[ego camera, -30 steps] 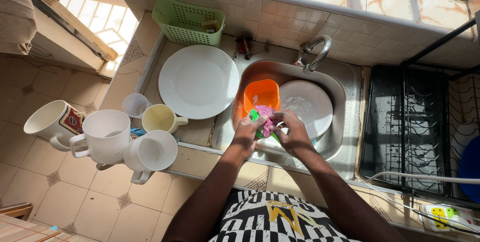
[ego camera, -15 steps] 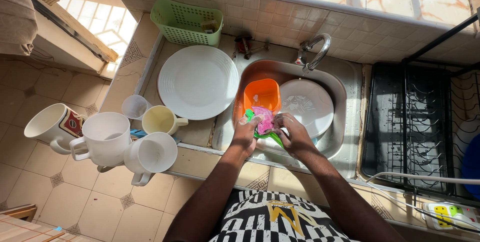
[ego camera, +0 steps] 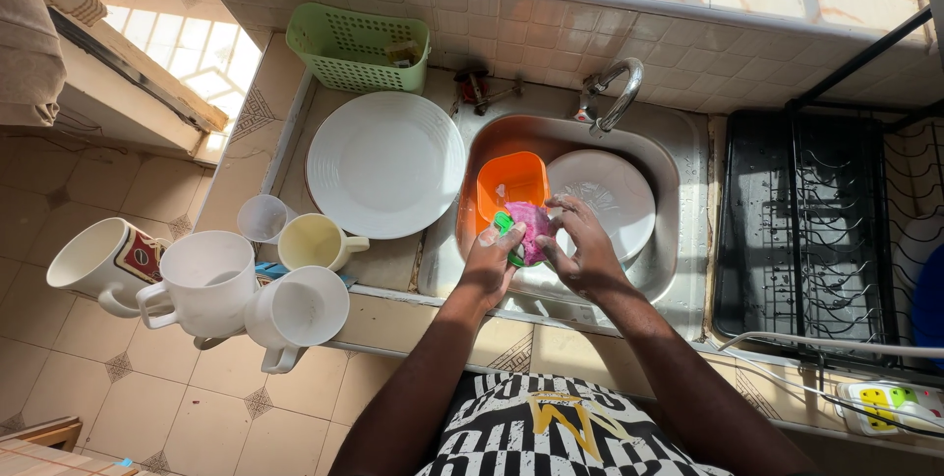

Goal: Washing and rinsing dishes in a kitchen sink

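Observation:
Over the steel sink (ego camera: 678, 171), my left hand (ego camera: 490, 265) and my right hand (ego camera: 580, 245) both hold a pink and green scrubbing sponge (ego camera: 526, 230) between them. The left thumb presses its green edge; the right fingers wrap its pink side. Just beyond the hands an orange plastic container (ego camera: 509, 181) stands in the basin beside a white plate (ego camera: 610, 191) lying in it. A curved metal tap (ego camera: 615, 97) arches over the back of the sink.
A large white plate (ego camera: 385, 163) lies on the counter left of the sink. Several white and cream mugs (ego camera: 202, 279) and a clear cup (ego camera: 263, 217) crowd the counter's left end. A green basket (ego camera: 359, 46) sits behind. A black dish rack (ego camera: 816, 230) stands right.
Both hands have stayed over the sink, working the sponge; they have shifted slightly toward the orange container and the fingers have regripped.

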